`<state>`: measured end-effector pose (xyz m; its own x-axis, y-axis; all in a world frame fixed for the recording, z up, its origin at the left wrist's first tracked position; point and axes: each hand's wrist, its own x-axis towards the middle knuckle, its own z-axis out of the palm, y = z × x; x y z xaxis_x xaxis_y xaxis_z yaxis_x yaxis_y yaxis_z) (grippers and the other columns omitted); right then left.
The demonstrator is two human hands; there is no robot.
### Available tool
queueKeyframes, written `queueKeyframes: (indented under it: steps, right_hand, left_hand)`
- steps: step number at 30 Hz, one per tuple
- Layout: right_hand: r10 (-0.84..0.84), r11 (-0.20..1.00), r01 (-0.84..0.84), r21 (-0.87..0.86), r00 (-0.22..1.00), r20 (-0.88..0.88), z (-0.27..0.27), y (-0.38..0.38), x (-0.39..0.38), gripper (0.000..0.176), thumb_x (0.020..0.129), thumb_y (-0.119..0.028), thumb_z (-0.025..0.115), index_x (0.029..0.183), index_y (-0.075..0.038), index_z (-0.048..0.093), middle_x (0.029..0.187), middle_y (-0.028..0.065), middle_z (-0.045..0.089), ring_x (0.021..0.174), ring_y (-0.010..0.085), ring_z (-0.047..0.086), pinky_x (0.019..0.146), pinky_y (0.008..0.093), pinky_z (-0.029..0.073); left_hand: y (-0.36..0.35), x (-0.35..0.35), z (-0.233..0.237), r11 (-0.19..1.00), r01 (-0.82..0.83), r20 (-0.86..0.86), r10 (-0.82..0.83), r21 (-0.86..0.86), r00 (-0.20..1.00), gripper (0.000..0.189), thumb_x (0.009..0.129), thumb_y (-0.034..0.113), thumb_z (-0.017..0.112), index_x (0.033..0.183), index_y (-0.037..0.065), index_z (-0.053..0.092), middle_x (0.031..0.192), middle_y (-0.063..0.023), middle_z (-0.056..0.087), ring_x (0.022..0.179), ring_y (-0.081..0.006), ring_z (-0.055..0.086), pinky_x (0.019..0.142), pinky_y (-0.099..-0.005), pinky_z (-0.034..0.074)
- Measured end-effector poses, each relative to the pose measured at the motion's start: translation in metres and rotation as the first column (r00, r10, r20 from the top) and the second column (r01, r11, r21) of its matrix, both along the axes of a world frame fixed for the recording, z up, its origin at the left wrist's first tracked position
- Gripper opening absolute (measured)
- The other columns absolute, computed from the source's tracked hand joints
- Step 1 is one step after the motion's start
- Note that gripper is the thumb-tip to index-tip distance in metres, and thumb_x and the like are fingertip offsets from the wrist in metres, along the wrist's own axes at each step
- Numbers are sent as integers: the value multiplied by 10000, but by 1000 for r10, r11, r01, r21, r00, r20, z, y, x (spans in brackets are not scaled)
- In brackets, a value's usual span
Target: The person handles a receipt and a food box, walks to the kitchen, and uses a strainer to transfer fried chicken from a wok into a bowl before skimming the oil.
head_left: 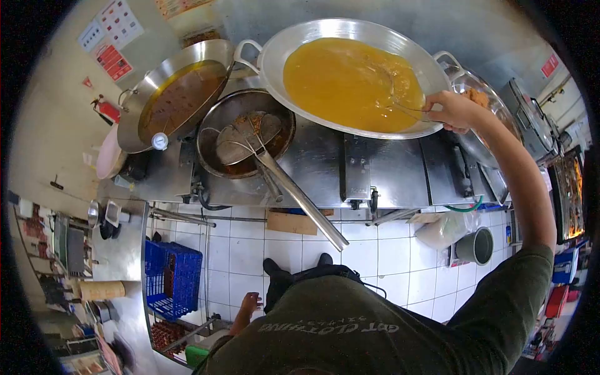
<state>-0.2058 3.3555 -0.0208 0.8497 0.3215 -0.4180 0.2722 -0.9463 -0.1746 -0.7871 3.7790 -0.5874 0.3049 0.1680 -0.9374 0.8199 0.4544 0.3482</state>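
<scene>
My right hand (451, 111) reaches over the right rim of a wide silver wok (275, 65) filled with yellow oil (344, 84). Its fingers are closed round a thin metal utensil (406, 110), whose far end dips into the oil, where the surface ripples. The exact kind of utensil is hard to make out. My left hand (251, 302) hangs low beside my body, empty, its fingers loosely apart. Left of the wok, a strainer (240, 142) with a long metal handle (303, 200) rests across a dark-rimmed bowl (206, 153).
A second wok (134, 125) of brown oil stands at the left, a dial thermometer (160, 141) at its rim. Behind my right forearm sits a metal bowl (509, 119) with orange-brown food. A blue crate (187, 281) is at the lower left, a grey bucket (476, 247) on the floor.
</scene>
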Motion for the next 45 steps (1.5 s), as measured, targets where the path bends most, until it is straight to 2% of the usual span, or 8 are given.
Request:
queueKeyframes:
  steps: [9, 10, 13, 28, 32, 37, 41, 45]
  right_hand:
    - [-65, 939, 107, 327, 988, -139, -10, 39, -23, 240, 952, -256, 584, 1157, -132, 569, 558, -8, 473, 413, 88, 414, 351, 251, 320]
    - [-78, 925, 129, 357, 985, -153, -10, 44, -26, 235, 950, -237, 584, 1153, -121, 572, 566, -5, 476, 417, 88, 410, 352, 253, 309]
    - [-68, 880, 150, 451, 979, -191, -16, 50, -28, 231, 949, -222, 584, 1154, -114, 577, 575, -10, 473, 426, 74, 401, 354, 246, 285]
    - [-126, 681, 332, 653, 931, -342, -16, 27, -64, 201, 988, -246, 549, 1163, -150, 567, 572, -51, 433, 402, 9, 292, 348, 187, 170]
    - [-211, 643, 373, 669, 926, -314, -15, 3, -62, 233, 983, -271, 555, 1182, -150, 568, 571, -59, 435, 394, 7, 295, 337, 193, 182]
    - [-287, 859, 155, 488, 935, 209, -8, -47, -33, 261, 964, -285, 573, 1183, -148, 608, 589, -41, 474, 410, 36, 390, 343, 211, 268]
    - [90, 973, -221, 65, 624, 776, -26, -103, 26, 247, 888, -182, 578, 1097, -57, 622, 754, 185, 664, 725, 336, 679, 640, 456, 525]
    - [107, 974, 67, -217, 708, 698, -16, -111, 46, 242, 884, -150, 514, 1060, -38, 637, 978, 256, 662, 948, 434, 634, 826, 490, 512]
  left_hand:
    - [3, -14, -50, 996, -62, 17, 63, -65, 998, 271, 940, 239, 492, 1146, 64, 507, 946, -81, 623, 651, -214, 625, 518, -364, 503]
    - [-1, -8, -39, 934, 307, 149, -334, 181, 931, 341, 919, 280, 527, 1181, 66, 493, 963, -93, 630, 646, -211, 644, 497, -341, 496]
    - [-20, 33, -1, 990, 1, 70, -10, 140, 998, 376, 923, 301, 529, 1214, 68, 484, 988, -106, 636, 652, -208, 645, 502, -330, 495]
    - [-10, -3, -19, 983, 56, -72, -43, 178, 996, 317, 953, 256, 427, 1167, 44, 524, 975, -105, 647, 653, -210, 654, 510, -345, 498]
    - [11, -13, -29, 785, 436, 162, -547, 440, 821, 346, 943, 283, 462, 1194, 49, 506, 995, -114, 648, 668, -213, 652, 514, -350, 494]
    - [26, 15, -62, 960, 221, 203, -255, 173, 946, 387, 936, 334, 518, 1204, 58, 479, 1019, -126, 647, 695, -217, 651, 521, -355, 491]
    - [8, 37, -25, 969, 133, 170, -170, 210, 971, 385, 936, 339, 537, 1205, 71, 475, 1028, -122, 644, 740, -240, 655, 570, -376, 499]
    - [-2, 24, -44, 976, 182, 265, -208, 122, 941, 363, 936, 330, 534, 1187, 72, 484, 981, -107, 640, 749, -256, 655, 591, -383, 501]
